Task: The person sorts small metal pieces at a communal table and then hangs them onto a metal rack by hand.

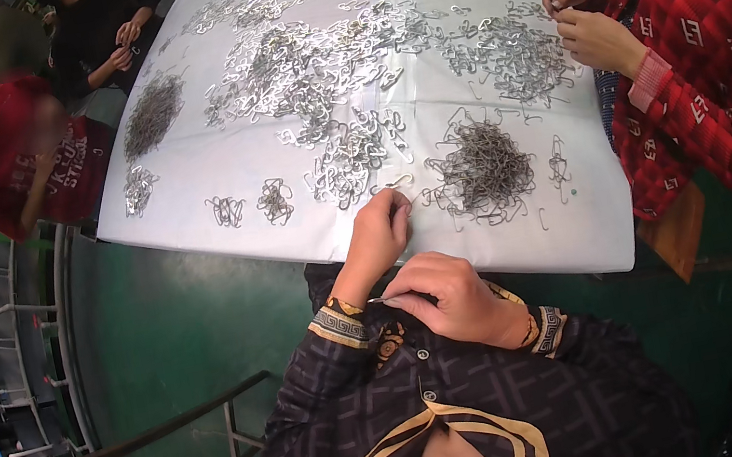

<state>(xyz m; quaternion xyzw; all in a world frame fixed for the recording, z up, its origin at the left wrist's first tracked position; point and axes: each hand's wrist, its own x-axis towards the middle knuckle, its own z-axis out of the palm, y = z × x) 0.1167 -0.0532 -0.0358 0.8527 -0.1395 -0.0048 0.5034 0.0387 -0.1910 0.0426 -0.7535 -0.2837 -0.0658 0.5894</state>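
Hands sorting wire hooks at the tabletop edge.

Left hand (378, 231), fingers curled narrow, rests at the near tabletop (189, 222) edge, centre frame, touching loose hooks (398, 186) beside the dark wire pile (483, 171). Right hand (445, 298), just below, pinches a thin wire piece (377, 301) closed between fingertips. Judged step: picking or joining single pieces; it calls for fine fingertip alignment. A co-worker (697, 53) in red works at upper right.
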